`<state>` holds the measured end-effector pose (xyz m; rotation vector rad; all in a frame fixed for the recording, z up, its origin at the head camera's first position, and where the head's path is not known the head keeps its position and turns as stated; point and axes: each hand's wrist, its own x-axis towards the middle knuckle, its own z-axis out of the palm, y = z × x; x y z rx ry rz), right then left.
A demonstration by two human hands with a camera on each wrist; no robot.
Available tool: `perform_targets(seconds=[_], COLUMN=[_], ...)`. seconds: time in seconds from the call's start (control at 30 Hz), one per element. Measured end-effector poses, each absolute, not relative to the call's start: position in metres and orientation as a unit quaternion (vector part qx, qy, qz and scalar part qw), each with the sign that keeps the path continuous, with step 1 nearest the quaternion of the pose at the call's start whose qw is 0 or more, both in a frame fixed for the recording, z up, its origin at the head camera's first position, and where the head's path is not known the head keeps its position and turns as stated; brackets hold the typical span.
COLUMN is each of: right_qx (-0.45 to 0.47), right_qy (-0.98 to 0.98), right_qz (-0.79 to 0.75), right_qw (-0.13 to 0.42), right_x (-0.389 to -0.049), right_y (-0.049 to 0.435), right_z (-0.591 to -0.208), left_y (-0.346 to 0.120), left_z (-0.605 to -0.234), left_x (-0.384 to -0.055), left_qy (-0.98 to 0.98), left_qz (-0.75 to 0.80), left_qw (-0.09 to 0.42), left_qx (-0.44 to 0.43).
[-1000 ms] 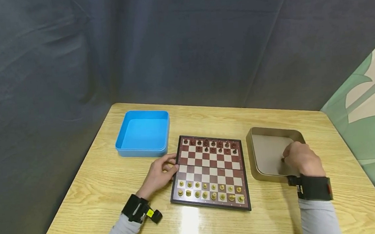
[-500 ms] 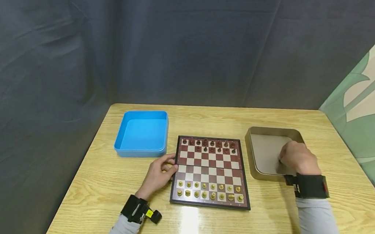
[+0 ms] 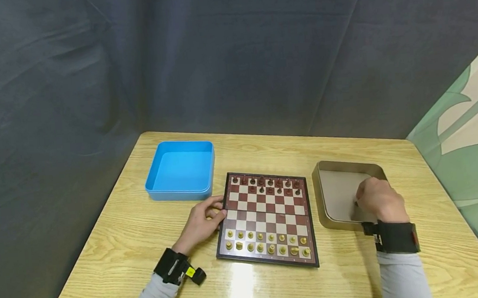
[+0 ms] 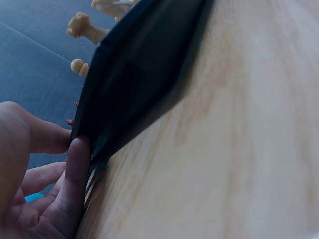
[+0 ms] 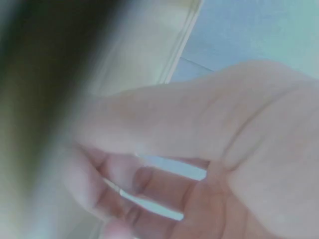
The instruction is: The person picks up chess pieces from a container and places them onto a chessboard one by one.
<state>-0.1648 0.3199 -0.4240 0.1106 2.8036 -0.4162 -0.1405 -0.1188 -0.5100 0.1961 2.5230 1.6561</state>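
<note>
A folding chessboard [image 3: 264,215] lies in the middle of the table. Dark red pieces [image 3: 261,181] stand along its far side, and pale gold pieces [image 3: 261,248] fill two rows along the near side. My left hand [image 3: 201,221] holds the board's left edge; in the left wrist view its thumb and finger meet at the dark rim [image 4: 84,107]. My right hand [image 3: 381,199] reaches down inside the gold-brown tin [image 3: 336,183], fingers curled and pinching a small dark chess piece [image 3: 356,203]. In the right wrist view the curled right hand [image 5: 164,144] hides that piece.
A blue square box [image 3: 183,171] stands at the back left of the wooden table [image 3: 144,231]. The tin's raised walls surround the right hand. A dark curtain [image 3: 232,65] hangs behind the table, with a leaf-patterned panel [image 3: 471,149] at the right.
My right hand has shifted slightly left inside the tin, the small piece at its fingertips, though the whole view has slid a little as well. The left hand stays at the board's edge.
</note>
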Motion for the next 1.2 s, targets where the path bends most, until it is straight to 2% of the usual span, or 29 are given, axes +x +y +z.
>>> perform_targets(seconds=[0.4, 0.6, 0.73, 1.2], right_qx=[-0.043, -0.151, -0.218, -0.298], right_qy=[0.984, 0.964, 0.944, 0.924], right_qz=[-0.168, -0.212, -0.227, -0.216], right_qw=[0.028, -0.062, -0.1, -0.1], right_x=[-0.163, -0.165, -0.169, -0.188], right_y=[0.302, 0.279, 0.259, 0.187], right_z=[-0.405, -0.402, -0.399, -0.385], left_y=[-0.122, -0.119, -0.118, -0.12], left_z=[-0.509, -0.51, -0.51, -0.51], left_x=[-0.142, -0.142, -0.142, -0.143], left_qy=[0.824, 0.817, 0.818, 0.823], left_qz=[0.558, 0.568, 0.567, 0.558], left_qw=[0.058, 0.065, 0.064, 0.061], left_qx=[0.072, 0.078, 0.075, 0.087])
